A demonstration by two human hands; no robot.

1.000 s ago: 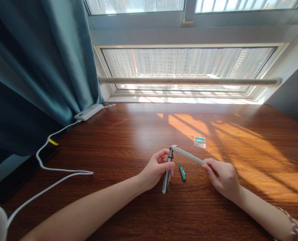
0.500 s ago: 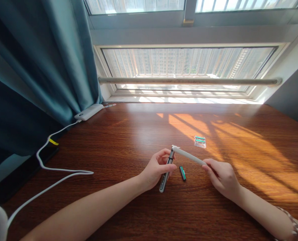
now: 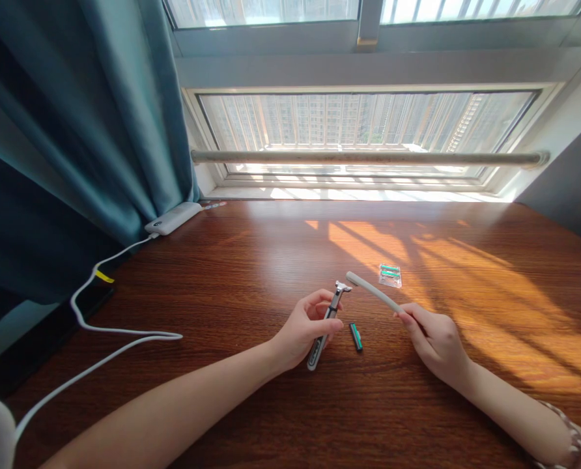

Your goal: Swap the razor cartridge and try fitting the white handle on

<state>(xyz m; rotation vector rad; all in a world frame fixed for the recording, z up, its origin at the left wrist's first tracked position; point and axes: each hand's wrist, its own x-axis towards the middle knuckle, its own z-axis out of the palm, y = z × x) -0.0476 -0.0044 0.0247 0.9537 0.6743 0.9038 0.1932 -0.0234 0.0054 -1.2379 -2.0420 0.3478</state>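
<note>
My left hand (image 3: 307,331) is closed around a silver and black razor handle (image 3: 318,348), tilted with its bare T-shaped head up and no blade cartridge on it. In my right hand (image 3: 434,339) is the end of a slim white toothbrush (image 3: 376,293). The toothbrush head sits just above and to the right of the razor's head, with a small gap between them. A black and green razor cartridge (image 3: 355,337) lies on the table between my hands. Farther back lies a clear case (image 3: 391,275) with green-striped cartridges in it.
The brown wooden table (image 3: 251,260) runs back to a window with a horizontal rail (image 3: 368,157). At left are a blue curtain (image 3: 99,98), a white power strip or adapter (image 3: 174,218) and a white cable (image 3: 124,331). Sunlight falls across the right side.
The toothbrush head has lifted off the razor's head and moved a little up and right. The razor has shifted slightly in my left hand, so its T-shaped head now shows.
</note>
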